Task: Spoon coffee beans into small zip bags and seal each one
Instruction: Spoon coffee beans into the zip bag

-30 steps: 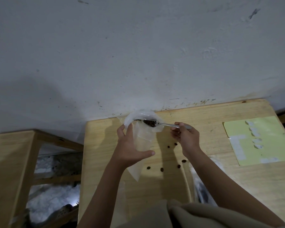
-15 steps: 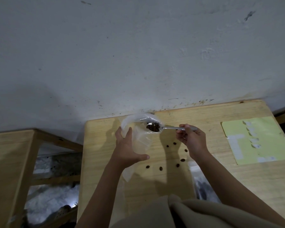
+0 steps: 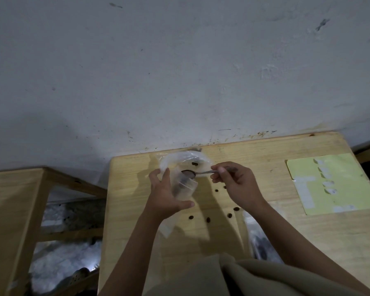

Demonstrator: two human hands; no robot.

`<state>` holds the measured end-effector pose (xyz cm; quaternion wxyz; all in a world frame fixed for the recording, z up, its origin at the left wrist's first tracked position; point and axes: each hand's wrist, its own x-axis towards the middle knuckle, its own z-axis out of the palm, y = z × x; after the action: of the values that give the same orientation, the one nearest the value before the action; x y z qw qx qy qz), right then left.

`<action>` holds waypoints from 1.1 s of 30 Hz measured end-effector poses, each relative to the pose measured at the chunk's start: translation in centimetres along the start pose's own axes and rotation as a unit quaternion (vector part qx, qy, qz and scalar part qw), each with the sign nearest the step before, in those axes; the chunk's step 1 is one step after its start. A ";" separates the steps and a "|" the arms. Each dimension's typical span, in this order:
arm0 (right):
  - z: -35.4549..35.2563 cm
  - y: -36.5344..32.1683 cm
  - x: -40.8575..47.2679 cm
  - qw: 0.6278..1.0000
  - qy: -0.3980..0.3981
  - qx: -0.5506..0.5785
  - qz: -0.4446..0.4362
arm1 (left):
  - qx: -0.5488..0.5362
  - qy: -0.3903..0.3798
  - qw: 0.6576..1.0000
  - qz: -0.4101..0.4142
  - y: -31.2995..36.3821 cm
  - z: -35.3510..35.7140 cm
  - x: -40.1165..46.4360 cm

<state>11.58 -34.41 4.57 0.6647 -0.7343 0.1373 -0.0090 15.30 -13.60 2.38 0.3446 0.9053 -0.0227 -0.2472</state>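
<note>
Mid-fill right now: left hand (image 3: 166, 194) has its grip wrapped around the clear zip bag (image 3: 183, 178), holding the mouth open, while the right hand (image 3: 236, 184) pinches the spoon (image 3: 198, 173) handle, bowl tipped inside the opening. Loose coffee beans (image 3: 216, 190) sit on the desk (image 3: 308, 242) just below the right grip. Next up is probably another scoop, or sealing. No readable labels anywhere; the yellow sheet (image 3: 348, 189) right of the grip looks blank.
</note>
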 end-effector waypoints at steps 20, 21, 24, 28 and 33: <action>3.1 -0.4 5.5 0.980 0.098 0.009 0.174 | -0.106 -0.061 0.992 -0.027 2.5 -1.6 0.2; 3.0 -0.2 5.4 0.981 0.100 0.001 0.167 | -0.109 -0.061 0.992 -0.027 2.5 -1.6 0.1; 2.9 0.6 5.0 0.982 0.122 0.000 0.144 | -0.112 -0.060 0.991 -0.029 2.6 -1.4 -0.3; 3.0 1.7 4.6 0.985 0.136 -0.007 0.107 | -0.105 -0.059 0.993 -0.014 3.4 -1.6 -0.8; 2.3 2.2 4.7 0.985 0.144 -0.012 0.094 | -0.093 -0.039 0.995 0.018 4.3 -2.4 -1.3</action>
<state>16.11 -33.34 1.38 0.6265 -0.7173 0.3005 -0.0507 15.84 -15.10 7.25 0.4310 0.8581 -0.0297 -0.2774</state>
